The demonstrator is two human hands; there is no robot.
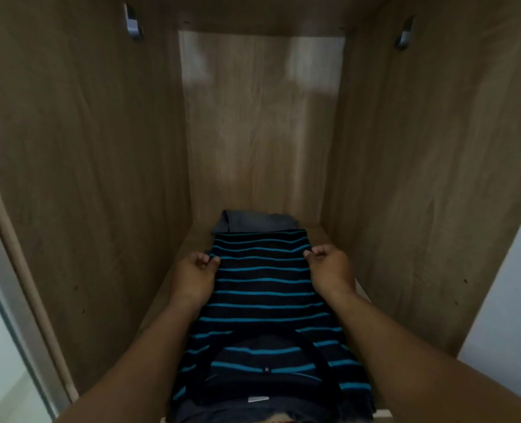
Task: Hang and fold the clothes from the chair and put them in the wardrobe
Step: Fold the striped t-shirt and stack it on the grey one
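Observation:
A dark navy shirt with turquoise stripes (262, 297) lies stretched along the wardrobe shelf (167, 282), its neck opening nearest to me. My left hand (193, 274) pinches the shirt's left edge near its far end. On the opposite side my right hand (329, 270) pinches the right edge at the same height. Behind the striped shirt a folded grey garment (253, 221) rests against the back of the shelf, partly hidden by the shirt.
The wooden wardrobe compartment has a left wall (85, 178), a right wall (421, 178) and a back panel (262, 123). Two metal brackets (132, 24) (405, 33) sit high on the side walls. A pale door frame (5, 285) runs down the left.

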